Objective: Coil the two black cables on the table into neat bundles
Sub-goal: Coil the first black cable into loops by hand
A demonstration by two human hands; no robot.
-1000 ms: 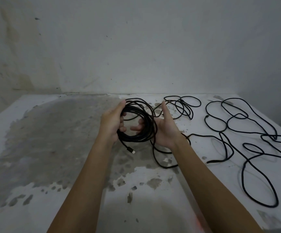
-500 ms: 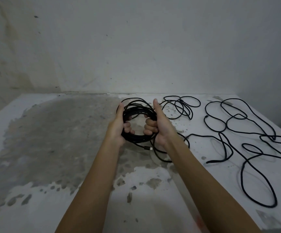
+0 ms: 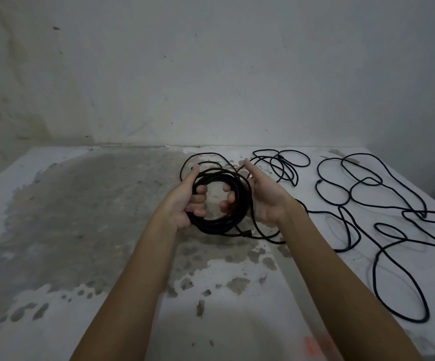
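Left hand [image 3: 185, 204] and right hand [image 3: 264, 198] each gripped opposite sides of the coiled cable [image 3: 217, 226], fingers curled through its ring, just above the table [image 3: 81, 204]. Second cable [image 3: 383, 231] lay sprawled loose to the right

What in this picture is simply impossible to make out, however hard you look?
Head view only:
1. Plug below the coiled cable: too small and dark to tell its type.
2. Whether the far loops join that cable: the right hand hides it.
3. Orange mark at the bottom edge: blurred and cut off.
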